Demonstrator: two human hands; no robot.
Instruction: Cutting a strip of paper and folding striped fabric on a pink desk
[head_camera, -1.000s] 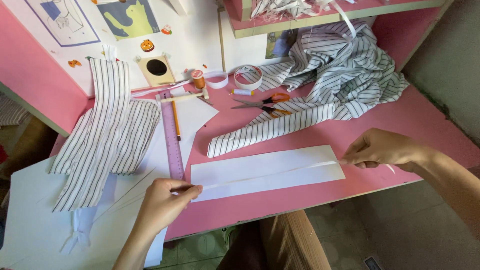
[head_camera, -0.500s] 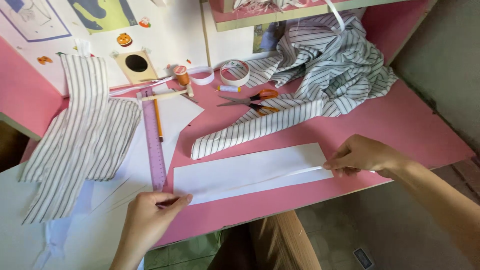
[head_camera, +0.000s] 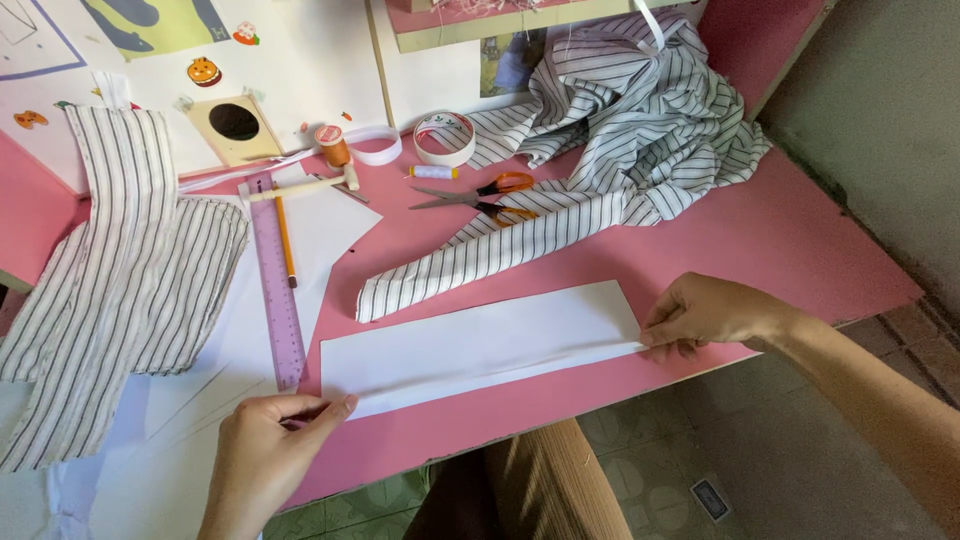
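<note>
- A long white paper strip (head_camera: 480, 345) lies flat near the near edge of the pink table (head_camera: 800, 240), its length running left to right, with a lengthwise fold along its near side.
- The left hand (head_camera: 265, 455) pinches the strip's left end between thumb and fingertips; the fingers are closed on the paper's near left corner.
- The right hand (head_camera: 715, 315) holds the strip's right end, fingers curled down and closed over the edge at the fold line.
- A translucent purple ruler (head_camera: 275, 290) lies just left of the strip, running near to far; its near end is close to the left hand.
- A pencil (head_camera: 285, 235) lies beside the ruler on a white sheet.
- A folded band of striped fabric (head_camera: 480, 255) lies just beyond the strip, slanting up to the right towards a heap of striped cloth (head_camera: 640, 110).
- Orange-handled scissors (head_camera: 480, 195) lie farther back, touching the fabric band.
- A tape roll (head_camera: 445, 138) and a thread spool (head_camera: 335, 148) stand at the far side.
- Striped garment pieces (head_camera: 130, 290) lie at the left.
</note>
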